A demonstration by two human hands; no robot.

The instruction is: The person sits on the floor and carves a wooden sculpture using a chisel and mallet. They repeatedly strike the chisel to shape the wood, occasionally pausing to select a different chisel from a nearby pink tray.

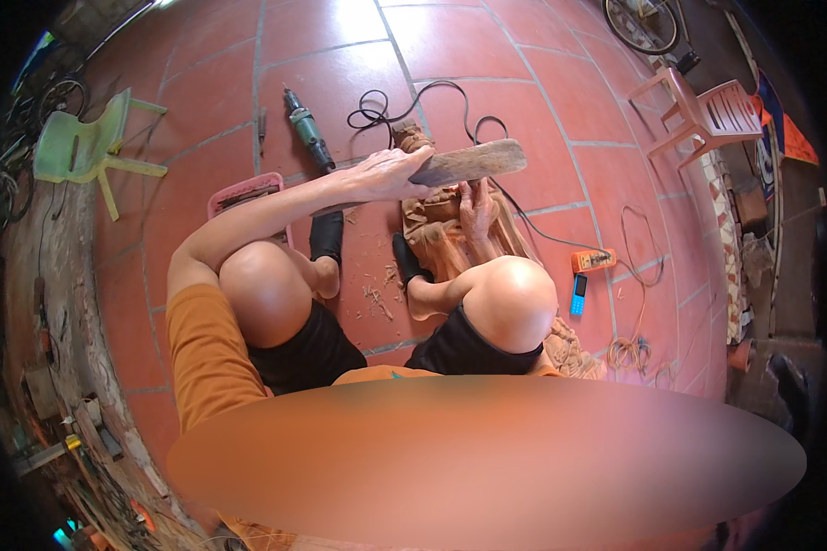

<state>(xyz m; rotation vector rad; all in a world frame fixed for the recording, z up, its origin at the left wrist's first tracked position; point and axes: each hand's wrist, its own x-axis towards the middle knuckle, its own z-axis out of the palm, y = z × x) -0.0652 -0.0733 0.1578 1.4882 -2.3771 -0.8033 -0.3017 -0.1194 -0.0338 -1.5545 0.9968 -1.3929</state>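
My left hand (390, 174) is closed round a flat, worn wooden bat (476, 163), which points to the right across the carving. Below the bat, my right hand (478, 213) rests at the carved wooden piece (436, 230), its fingers bent upward. Whatever the right fingers hold is hidden by the bat and the hand itself. Brown and deeply cut, the carving lies between and beside my feet; one end (412, 137) shows beyond my left hand. More carved wood (570, 356) appears past my right knee.
A green power tool (308, 130) lies ahead on the tiles, near a looping black cord (446, 84). Left of my foot is a pink tray (219, 197). Wood shavings (377, 301) litter the floor. An orange device (594, 260) and blue phone (579, 295) lie right; chairs (78, 147) flank the area.
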